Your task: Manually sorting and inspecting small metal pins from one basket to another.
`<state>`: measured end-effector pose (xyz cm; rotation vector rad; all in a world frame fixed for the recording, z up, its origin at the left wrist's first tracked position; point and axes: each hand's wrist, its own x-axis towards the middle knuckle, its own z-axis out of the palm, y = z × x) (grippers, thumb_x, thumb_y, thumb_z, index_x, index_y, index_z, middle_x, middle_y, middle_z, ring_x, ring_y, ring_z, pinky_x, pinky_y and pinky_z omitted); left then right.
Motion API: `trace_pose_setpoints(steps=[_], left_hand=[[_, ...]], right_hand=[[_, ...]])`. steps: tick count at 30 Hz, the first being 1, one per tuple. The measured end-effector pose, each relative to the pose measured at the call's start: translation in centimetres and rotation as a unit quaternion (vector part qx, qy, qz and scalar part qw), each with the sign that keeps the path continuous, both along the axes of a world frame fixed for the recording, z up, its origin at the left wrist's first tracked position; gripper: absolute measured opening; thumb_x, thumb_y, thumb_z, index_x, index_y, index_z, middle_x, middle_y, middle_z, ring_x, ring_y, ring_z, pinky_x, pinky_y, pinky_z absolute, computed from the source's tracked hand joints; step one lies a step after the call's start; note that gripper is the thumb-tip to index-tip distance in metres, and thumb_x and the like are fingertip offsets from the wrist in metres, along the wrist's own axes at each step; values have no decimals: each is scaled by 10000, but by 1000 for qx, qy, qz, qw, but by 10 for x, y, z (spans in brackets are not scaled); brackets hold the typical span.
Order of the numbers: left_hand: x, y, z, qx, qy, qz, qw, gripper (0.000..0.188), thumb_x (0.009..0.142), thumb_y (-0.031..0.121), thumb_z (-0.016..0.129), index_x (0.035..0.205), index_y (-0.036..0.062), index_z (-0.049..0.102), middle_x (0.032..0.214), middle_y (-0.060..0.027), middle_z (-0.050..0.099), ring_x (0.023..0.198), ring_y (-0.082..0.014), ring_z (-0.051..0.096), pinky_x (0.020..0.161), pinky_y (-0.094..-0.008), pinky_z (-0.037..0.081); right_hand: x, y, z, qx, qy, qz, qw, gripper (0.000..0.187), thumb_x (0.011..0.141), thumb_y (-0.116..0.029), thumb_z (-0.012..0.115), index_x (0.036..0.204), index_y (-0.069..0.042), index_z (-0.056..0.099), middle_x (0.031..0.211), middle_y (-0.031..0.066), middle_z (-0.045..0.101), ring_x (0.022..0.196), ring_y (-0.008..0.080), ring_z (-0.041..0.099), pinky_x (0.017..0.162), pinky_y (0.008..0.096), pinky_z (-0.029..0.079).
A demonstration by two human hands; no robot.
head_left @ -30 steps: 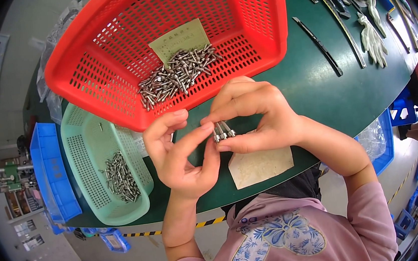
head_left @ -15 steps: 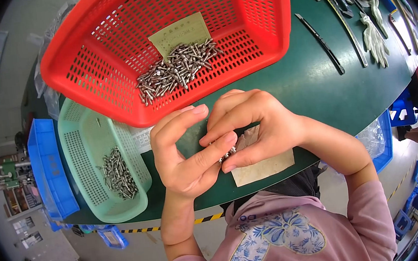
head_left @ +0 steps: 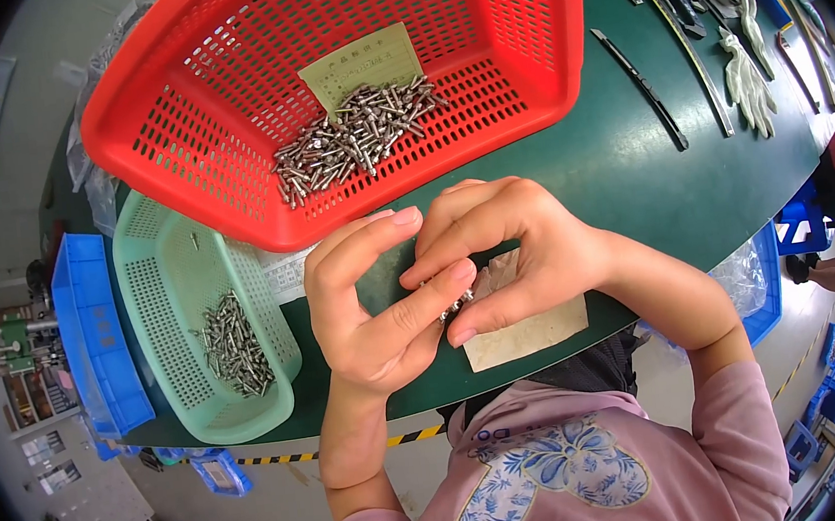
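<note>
Two-Handed Hold of Small Metal Parts point(head_left: 457, 304) above the Green Tabletop point(head_left: 581, 184)

The parts are located between both hands, over the near edge of the tabletop. The left hand point(head_left: 368, 315) grasps them from the left: its index finger lies across the parts, and the next finger is raised and bent clear of them. The right hand point(head_left: 537, 249) grasps them from the right, with its thumb on the near side and its index finger curved round the far side. The fingers largely cover the parts; their number, and which hand carries more of the grip, cannot be told.

A tan sheet point(head_left: 535, 337) lies flat on the tabletop, beneath and near the right hand.

The red basket point(head_left: 307, 235) stands on the far side of the hands. It contains a heap of slender metal pins point(head_left: 355, 136) and a yellowish card point(head_left: 363, 60), which leans above the heap.

The pale green basket point(head_left: 153, 311) stands to the left and contains a second pile of metal pieces point(head_left: 235, 348). A blue bin point(head_left: 103, 331) is positioned left of it. At far right, a slim black tool point(head_left: 642, 88) and a white glove point(head_left: 748, 93) lie on the tabletop
</note>
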<state>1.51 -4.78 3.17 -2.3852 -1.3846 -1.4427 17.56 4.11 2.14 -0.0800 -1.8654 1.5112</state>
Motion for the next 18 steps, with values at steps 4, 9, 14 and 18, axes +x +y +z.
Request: trace_pose_setpoints(steps=[4,9,14,18], left_hand=[[0,0,-2,-2,1,0,1000,222,680,97,749,900,130,743,1157,-148,514,1061,-287,517,872,-369,448],[5,2,-4,20,-48,42,998,364,659,-4,700,1006,102,712,1153,-137,532,1003,-262,548,790,-331,480],[1,2,-3,-73,-202,55,975,336,708,-68,555,1035,-33,624,1225,-187,455,1051,-260,533,842,-337,484],[-3,-3,-6,-252,-438,-38,862,208,788,10,572,982,-55,607,1219,-169,462,1042,-224,528,871,-330,461]], right_hand=[[0,0,-1,-6,-7,3,1000,355,612,-118,824,923,-15,689,840,91,649,780,214,626,683,308,497],[2,4,3,80,13,-67,994,341,617,-159,815,915,-46,694,834,57,643,780,217,613,695,325,460],[7,8,8,195,7,-158,968,363,624,-217,823,932,-60,714,831,34,635,735,183,578,711,327,423],[7,8,8,247,9,-188,951,351,641,-219,805,947,-72,712,828,21,627,721,179,566,706,326,416]])
